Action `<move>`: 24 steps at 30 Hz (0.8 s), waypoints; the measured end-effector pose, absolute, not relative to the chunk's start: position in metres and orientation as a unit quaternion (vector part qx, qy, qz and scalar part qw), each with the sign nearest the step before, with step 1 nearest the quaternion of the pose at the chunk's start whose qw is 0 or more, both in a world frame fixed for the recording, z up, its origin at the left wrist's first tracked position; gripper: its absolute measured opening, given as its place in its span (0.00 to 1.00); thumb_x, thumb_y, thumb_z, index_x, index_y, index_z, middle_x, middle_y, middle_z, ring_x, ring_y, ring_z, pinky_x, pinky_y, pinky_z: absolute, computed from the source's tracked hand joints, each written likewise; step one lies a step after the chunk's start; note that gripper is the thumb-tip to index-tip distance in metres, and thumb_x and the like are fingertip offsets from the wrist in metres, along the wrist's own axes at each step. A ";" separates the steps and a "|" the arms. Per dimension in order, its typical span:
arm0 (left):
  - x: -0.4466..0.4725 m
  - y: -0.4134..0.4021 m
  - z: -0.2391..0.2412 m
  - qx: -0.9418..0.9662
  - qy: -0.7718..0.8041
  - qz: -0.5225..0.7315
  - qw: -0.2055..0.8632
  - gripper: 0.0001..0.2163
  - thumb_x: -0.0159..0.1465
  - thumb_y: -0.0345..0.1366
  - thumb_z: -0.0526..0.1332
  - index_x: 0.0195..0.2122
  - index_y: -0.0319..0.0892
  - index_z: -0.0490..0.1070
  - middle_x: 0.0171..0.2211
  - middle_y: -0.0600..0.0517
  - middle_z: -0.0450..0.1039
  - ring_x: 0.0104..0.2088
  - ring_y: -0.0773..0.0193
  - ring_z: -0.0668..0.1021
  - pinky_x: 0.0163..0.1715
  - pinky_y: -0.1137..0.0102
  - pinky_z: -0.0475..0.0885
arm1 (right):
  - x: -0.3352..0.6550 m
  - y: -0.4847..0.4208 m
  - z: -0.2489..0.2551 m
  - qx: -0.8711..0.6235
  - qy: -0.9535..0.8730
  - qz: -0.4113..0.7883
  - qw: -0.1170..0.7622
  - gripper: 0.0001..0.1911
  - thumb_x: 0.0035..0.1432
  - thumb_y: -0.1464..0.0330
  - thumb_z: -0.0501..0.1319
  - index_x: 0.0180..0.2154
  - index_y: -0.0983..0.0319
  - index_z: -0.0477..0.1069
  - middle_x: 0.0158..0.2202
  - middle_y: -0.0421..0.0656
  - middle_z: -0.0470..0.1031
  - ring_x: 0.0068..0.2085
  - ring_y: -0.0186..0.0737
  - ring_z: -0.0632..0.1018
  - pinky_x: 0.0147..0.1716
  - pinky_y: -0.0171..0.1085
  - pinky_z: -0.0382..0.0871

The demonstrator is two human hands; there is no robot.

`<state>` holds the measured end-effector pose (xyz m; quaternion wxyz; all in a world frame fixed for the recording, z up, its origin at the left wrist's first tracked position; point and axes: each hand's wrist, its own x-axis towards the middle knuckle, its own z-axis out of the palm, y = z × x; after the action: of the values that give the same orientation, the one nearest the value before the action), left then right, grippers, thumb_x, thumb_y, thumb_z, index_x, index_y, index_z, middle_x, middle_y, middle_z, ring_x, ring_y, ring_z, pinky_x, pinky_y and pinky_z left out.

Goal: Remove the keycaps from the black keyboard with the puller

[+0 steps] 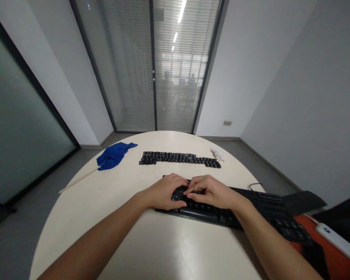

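Note:
A black keyboard (198,213) lies at a slant on the pale round table, its right part reaching past my right forearm. Over its left end, my left hand (167,191) is curved, thumb toward the near side and fingers toward the far side, gripping it. My right hand (208,190) bends down over the keys just beside it, with thumb and fingertips pinched together. Whatever sits between those fingertips is too small or hidden to make out. Beyond both hands, loose black keycaps (177,157) are laid out in rows on the table.
A blue cloth (112,156) with a pale stick (78,181) lies at the left. Some crumpled white material (218,154) rests near the far right edge. The keyboard's cable (255,184) loops behind it. A white device (338,242) sits on an orange surface (306,223) at right.

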<state>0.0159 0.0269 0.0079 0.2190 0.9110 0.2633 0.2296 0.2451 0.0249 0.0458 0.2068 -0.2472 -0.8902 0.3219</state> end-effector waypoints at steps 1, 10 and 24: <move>0.016 0.027 0.008 0.911 0.263 0.232 0.217 0.21 0.56 0.41 0.68 0.50 0.45 0.69 0.51 0.47 0.73 0.52 0.51 0.71 0.55 0.57 0.65 | 0.245 0.025 0.045 -0.249 -0.889 0.322 0.211 0.13 0.64 0.62 0.61 0.40 0.61 0.81 0.39 0.47 0.81 0.40 0.40 0.80 0.42 0.36 0.72; 0.017 0.024 0.009 0.908 0.272 0.237 0.214 0.15 0.60 0.38 0.65 0.48 0.46 0.73 0.52 0.46 0.72 0.54 0.52 0.71 0.56 0.56 0.65 | 0.248 0.034 0.031 -0.339 -0.843 0.363 0.206 0.19 0.64 0.55 0.58 0.38 0.63 0.80 0.29 0.43 0.80 0.29 0.37 0.76 0.30 0.34 0.69; 0.018 0.023 0.009 0.904 0.281 0.237 0.217 0.11 0.61 0.38 0.65 0.44 0.46 0.74 0.52 0.47 0.72 0.54 0.53 0.70 0.56 0.57 0.65 | 0.253 0.040 0.019 -0.343 -0.782 0.467 0.232 0.18 0.61 0.55 0.61 0.35 0.63 0.78 0.34 0.45 0.80 0.32 0.39 0.80 0.34 0.36 0.76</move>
<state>0.0177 0.0227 0.0085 0.2174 0.9044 0.2808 0.2366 0.2530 0.0405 0.0187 0.2319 -0.3425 -0.7817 0.4667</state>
